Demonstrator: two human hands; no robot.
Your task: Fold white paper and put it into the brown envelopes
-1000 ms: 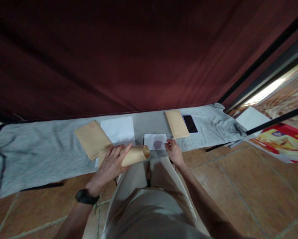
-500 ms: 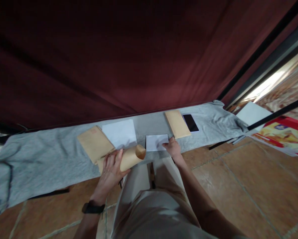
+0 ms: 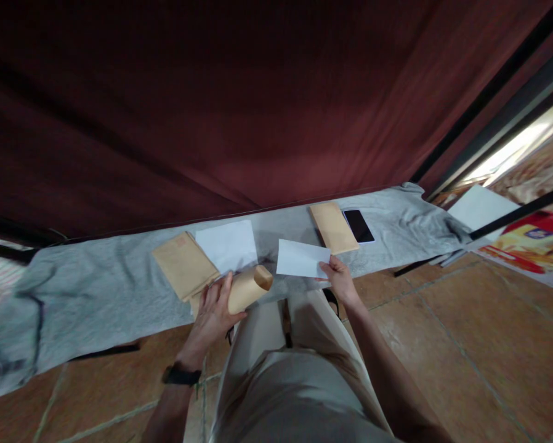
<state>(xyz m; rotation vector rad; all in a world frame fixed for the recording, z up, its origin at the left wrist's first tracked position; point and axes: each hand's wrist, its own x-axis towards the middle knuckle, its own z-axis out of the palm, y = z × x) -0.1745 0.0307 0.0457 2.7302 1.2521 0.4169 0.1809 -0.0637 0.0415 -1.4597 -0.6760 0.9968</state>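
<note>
My left hand (image 3: 215, 307) is wrapped round a brown envelope (image 3: 249, 287) bowed open into a tube, its mouth facing right. My right hand (image 3: 340, 278) pinches the right corner of a folded white sheet (image 3: 301, 259), lifted just above the grey cloth (image 3: 101, 289). The sheet's left end hangs a short way right of the envelope's mouth. A black watch (image 3: 180, 375) sits on my left wrist.
On the cloth lie a stack of brown envelopes (image 3: 184, 264), a white sheet (image 3: 227, 245), another brown envelope (image 3: 334, 227) and a dark phone (image 3: 359, 225). A dark red curtain (image 3: 239, 104) hangs behind. White paper (image 3: 480, 206) and a colourful box (image 3: 532, 247) lie right on the tiled floor.
My right hand has taken hold of the white sheet and lifted it off the cloth. My left hand has kept its grip on the bowed envelope.
</note>
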